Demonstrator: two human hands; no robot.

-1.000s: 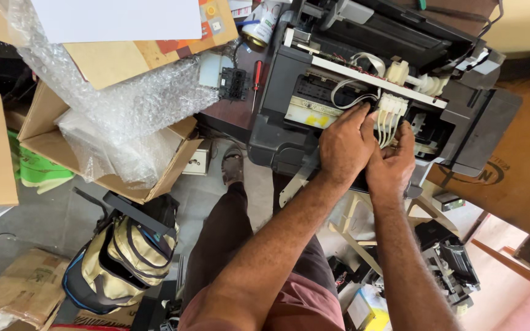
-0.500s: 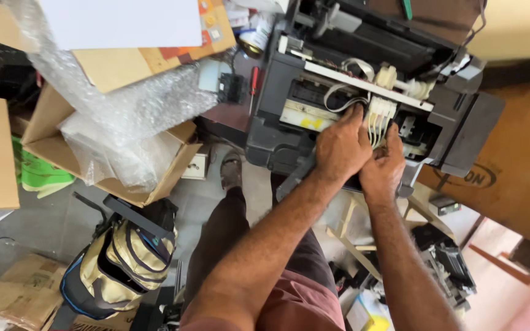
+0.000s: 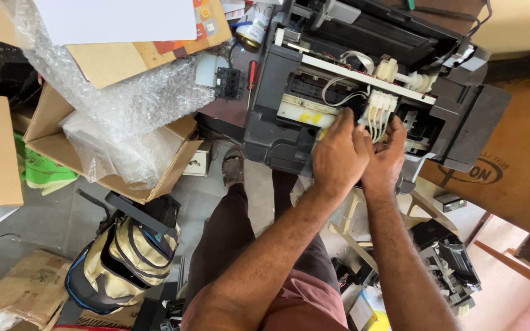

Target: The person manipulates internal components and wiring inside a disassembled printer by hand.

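Now your hands have crept rightward: your left hand (image 3: 337, 153) and right hand (image 3: 386, 153) pinch the white tube cartridge block (image 3: 380, 109) inside the opened printer (image 3: 363, 92), above the stool (image 3: 363, 214), fingers closed on it

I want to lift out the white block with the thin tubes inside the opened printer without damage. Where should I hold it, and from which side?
Probably by the two side faces of the white tube block, coming from above on the near side, where the left hand and right hand are. The thin tubes hang from its lower edge, so the fingers should stay off them; the white rail blocks the far side.
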